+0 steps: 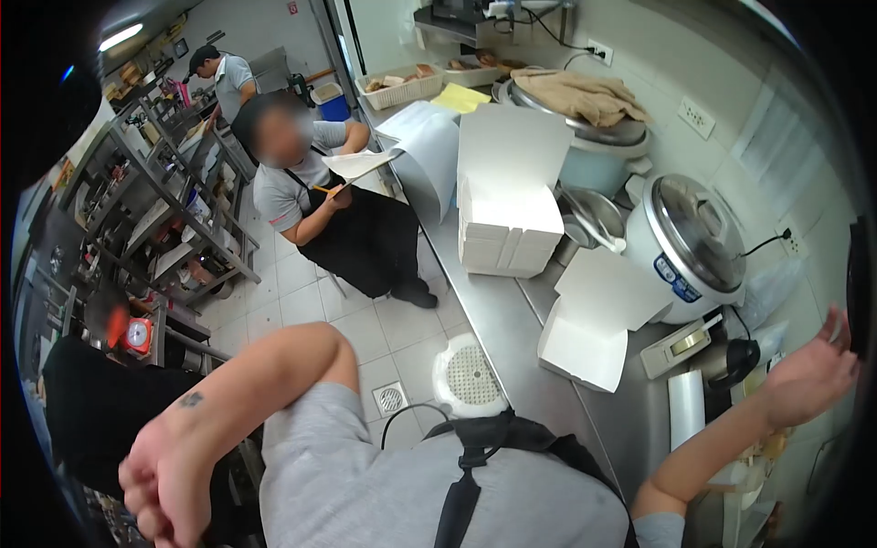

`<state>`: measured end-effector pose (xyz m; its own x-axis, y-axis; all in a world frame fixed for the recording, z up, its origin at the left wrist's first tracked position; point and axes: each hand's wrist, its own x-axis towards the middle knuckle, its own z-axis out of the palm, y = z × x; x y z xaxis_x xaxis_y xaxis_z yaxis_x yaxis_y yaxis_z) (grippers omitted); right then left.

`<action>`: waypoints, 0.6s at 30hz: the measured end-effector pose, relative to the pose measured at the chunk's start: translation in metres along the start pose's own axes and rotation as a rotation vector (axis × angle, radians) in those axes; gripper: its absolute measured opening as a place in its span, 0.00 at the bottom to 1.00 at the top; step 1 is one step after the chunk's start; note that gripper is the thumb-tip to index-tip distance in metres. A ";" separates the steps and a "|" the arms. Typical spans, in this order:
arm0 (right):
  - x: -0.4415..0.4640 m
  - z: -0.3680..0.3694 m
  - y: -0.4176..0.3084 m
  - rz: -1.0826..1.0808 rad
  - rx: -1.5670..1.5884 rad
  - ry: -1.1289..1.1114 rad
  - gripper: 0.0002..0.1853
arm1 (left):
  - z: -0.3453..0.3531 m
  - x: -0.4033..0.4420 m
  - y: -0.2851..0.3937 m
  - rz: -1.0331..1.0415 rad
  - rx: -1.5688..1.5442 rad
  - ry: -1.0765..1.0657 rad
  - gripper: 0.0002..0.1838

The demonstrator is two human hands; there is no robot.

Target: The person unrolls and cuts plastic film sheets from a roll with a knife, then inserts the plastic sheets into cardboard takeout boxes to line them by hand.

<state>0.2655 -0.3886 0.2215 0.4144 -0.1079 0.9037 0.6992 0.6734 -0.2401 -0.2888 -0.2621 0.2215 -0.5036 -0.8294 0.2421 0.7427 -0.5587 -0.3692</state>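
A person in a grey shirt stands at a steel worktop [630, 425] in a narrow kitchen, arms spread wide. The left hand [169, 484] is low on the near left, fingers curled inward, away from the worktop; nothing shows in it, but the palm is hidden, so whether it grips anything cannot be told. The right hand [808, 374] is raised at the right, fingers partly bent beside a dark object [860, 288] at the edge of view; whether they touch it cannot be told.

An open white box [585, 347] sits on the worktop between the arms, its lid tipped back towards the rice cooker [662, 219]. Just beyond stands a stack of white boxes [512, 224], a lid raised at its top. The step in hand looks like a reach to the right, with the box left standing open; working on that box would call for bringing a hand back over the worktop, clear of its lid.

The boxes show no print. The cooker carries a blue label [678, 278] with pale markings, too small to read. A red sign [292, 8] on the far wall is equally illegible. At the far left, a co-worker [343, 219] holds a pen [322, 189] and paper [358, 164]; any writing there cannot be made out
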 end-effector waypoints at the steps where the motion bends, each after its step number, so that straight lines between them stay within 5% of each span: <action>1: -0.019 0.009 -0.003 -0.009 -0.053 0.012 0.22 | -0.017 -0.005 -0.004 -0.129 0.011 -0.026 0.13; 3: -0.047 0.025 -0.008 0.051 0.037 -0.196 0.22 | -0.026 -0.093 0.012 -0.660 0.045 -0.480 0.12; 5: -0.086 0.056 -0.015 0.252 -0.053 -0.135 0.23 | -0.048 -0.226 0.100 -1.247 0.026 -1.319 0.12; 7: -0.126 0.062 -0.030 0.458 -0.118 -0.354 0.23 | -0.103 -0.294 0.213 -1.539 -0.462 -2.138 0.14; 8: -0.149 0.066 -0.038 0.463 -0.242 -0.430 0.21 | -0.126 -0.291 0.254 -1.643 -0.590 -2.217 0.15; 9: -0.164 0.059 -0.041 0.385 -0.373 -0.643 0.20 | -0.140 -0.274 0.278 -1.702 -0.696 -2.221 0.16; 10: -0.180 0.056 -0.044 0.536 -0.325 -0.689 0.19 | -0.146 -0.255 0.287 -1.818 -0.749 -2.172 0.18; 13: -0.231 0.051 -0.050 1.085 -0.060 -0.656 0.19 | -0.110 -0.216 0.269 -2.706 -0.518 -1.957 0.22; 16: -0.254 0.053 -0.049 1.243 0.058 -0.683 0.20 | -0.092 -0.220 0.258 -2.924 -0.753 -1.342 0.26; 18: -0.258 0.054 -0.048 1.287 0.082 -0.686 0.22 | -0.081 -0.218 0.259 -2.832 -0.847 -1.241 0.25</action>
<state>0.0936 -0.3538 0.0190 0.3449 0.9354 0.0783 0.0236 0.0748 -0.9969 -0.0220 -0.2253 0.0003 0.8212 0.5632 0.0917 -0.2838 0.2637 0.9219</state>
